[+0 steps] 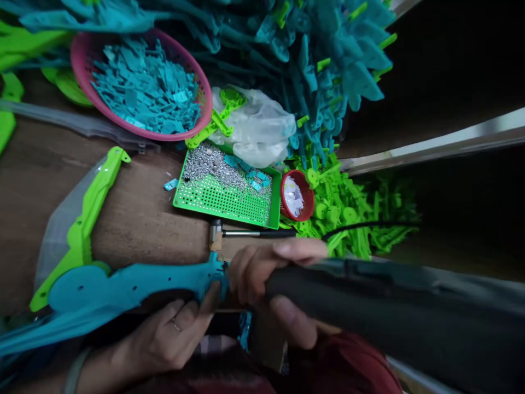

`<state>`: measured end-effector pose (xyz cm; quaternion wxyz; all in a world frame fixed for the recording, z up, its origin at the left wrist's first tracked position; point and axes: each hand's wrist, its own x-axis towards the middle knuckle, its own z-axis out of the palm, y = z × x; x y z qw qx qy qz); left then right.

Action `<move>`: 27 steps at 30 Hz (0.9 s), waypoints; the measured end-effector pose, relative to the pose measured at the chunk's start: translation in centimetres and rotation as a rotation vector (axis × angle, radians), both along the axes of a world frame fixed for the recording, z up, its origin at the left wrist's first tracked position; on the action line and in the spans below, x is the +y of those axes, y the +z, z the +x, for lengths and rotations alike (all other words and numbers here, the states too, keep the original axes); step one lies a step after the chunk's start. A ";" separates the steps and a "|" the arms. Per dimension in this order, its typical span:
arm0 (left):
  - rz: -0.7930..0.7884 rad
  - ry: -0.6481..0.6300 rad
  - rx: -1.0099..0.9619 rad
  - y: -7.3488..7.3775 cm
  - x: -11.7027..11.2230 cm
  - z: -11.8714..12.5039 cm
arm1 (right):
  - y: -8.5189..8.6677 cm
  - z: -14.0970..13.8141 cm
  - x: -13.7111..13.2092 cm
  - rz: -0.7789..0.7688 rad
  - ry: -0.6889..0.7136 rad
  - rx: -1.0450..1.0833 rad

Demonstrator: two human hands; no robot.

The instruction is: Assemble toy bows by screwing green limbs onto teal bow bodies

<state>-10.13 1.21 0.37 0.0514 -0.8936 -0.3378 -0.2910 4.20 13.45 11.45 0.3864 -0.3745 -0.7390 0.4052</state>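
My left hand [170,334], low in the view, has its fingers curled under a long teal plastic part [135,284] and holds it flat over my lap. My right hand [273,273] comes in from the right in a dark sleeve, with its fingers closed at the right end of the same teal part. What its fingertips pinch there is hidden. A green plastic piece [86,219] lies against the teal part's left end. A small hammer [229,233] lies on the wooden table [139,213] just beyond my right hand.
A green perforated tray [217,200] of small metal screws sits mid-table, a red bowl [305,203] beside it. A pink basket [86,41] of teal pieces stands far left. Heaps of teal parts [320,60] and green parts [353,208] fill the back and right. A clear bag [262,128] lies between.
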 end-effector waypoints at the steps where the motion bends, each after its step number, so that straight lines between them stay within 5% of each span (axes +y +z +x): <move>1: -0.022 -0.013 -0.014 -0.1 -0.1 0.0 | -0.1 0.0 -1.3 -0.021 -0.007 0.042; 4: -0.059 -0.043 -0.053 -0.6 -0.5 0.1 | -1.5 -0.7 -3.8 -0.025 -0.081 0.184; 10: -0.099 -0.037 -0.205 -0.4 -0.5 0.4 | -5.7 -0.4 -5.7 -0.187 -0.065 0.076; 12: -0.104 -0.028 -0.242 -0.3 -0.4 0.4 | -6.5 0.1 -5.1 -0.289 0.089 0.044; 15: -0.096 -0.028 -0.280 -0.5 -0.4 0.3 | -6.0 0.5 -2.8 -0.403 0.573 0.083; 17: -0.061 -0.013 -0.264 -0.7 -0.3 0.2 | -5.0 0.5 -0.7 -0.432 0.669 0.076; 20: 0.006 0.008 -0.135 -0.9 0.0 0.1 | -4.1 -0.4 3.0 -0.275 0.247 0.131; 23: 0.008 -0.008 -0.105 -0.6 0.4 0.1 | -5.1 -2.4 7.2 0.037 -0.121 0.202; 27: -0.012 0.011 -0.154 -0.2 0.8 0.3 | -7.6 -4.4 10.3 0.090 -0.197 0.125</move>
